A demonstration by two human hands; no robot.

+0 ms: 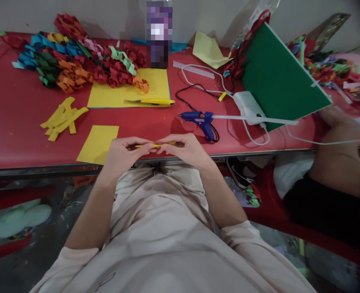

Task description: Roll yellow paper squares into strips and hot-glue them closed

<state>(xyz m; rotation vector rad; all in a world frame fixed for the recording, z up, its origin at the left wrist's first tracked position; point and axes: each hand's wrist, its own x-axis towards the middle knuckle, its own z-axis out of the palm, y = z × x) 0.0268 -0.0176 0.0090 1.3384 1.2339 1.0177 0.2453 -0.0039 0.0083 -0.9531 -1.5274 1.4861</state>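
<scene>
My left hand (123, 152) and my right hand (183, 147) meet at the near edge of the red table (21, 134). Both pinch a thin yellow paper strip (155, 144) held flat between them, fingers closed on it. A small yellow paper sheet (98, 143) lies just left of my left hand. A blue glue gun (202, 122) lies just beyond my right hand, with its glue stick pointing right.
Loose yellow strips (62, 119) lie at left. A big yellow sheet (128, 91) carries a yellow-handled cutter (152, 101). Coloured folded paper pieces (76, 55) pile at the back. A white power adapter (249, 108) and green board (279, 77) are at right, near another person's arm (339, 154).
</scene>
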